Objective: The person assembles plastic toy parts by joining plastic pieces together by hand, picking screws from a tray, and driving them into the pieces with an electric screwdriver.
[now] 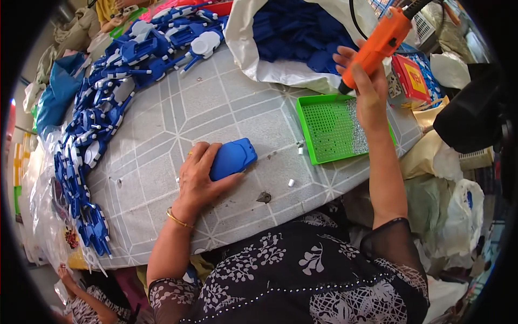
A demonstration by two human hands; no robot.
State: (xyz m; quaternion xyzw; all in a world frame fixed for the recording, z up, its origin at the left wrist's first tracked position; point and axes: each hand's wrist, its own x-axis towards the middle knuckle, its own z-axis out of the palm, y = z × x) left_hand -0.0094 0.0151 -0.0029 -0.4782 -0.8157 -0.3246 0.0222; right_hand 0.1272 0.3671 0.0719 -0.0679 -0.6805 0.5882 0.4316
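A flat blue plastic part point(233, 159) lies on the patterned tabletop under my left hand point(200, 175), whose fingers and thumb close around its left side. My right hand point(368, 89) holds an orange electric screwdriver point(377, 46) with a black nose pointing down and to the left. Its tip hangs over the far edge of a green tray point(308, 144). Small silvery screws point(358, 129) are heaped along the tray's right side, and its perforated floor shows on the left.
An open white sack point(243, 54) of blue parts stands at the back. Many blue-and-white assembled pieces point(100, 116) pile along the table's left and far edges. Small white bits point(291, 183) and a dark lump point(264, 196) lie nearby. Other people's hands point(65, 272) show at the lower left and top.
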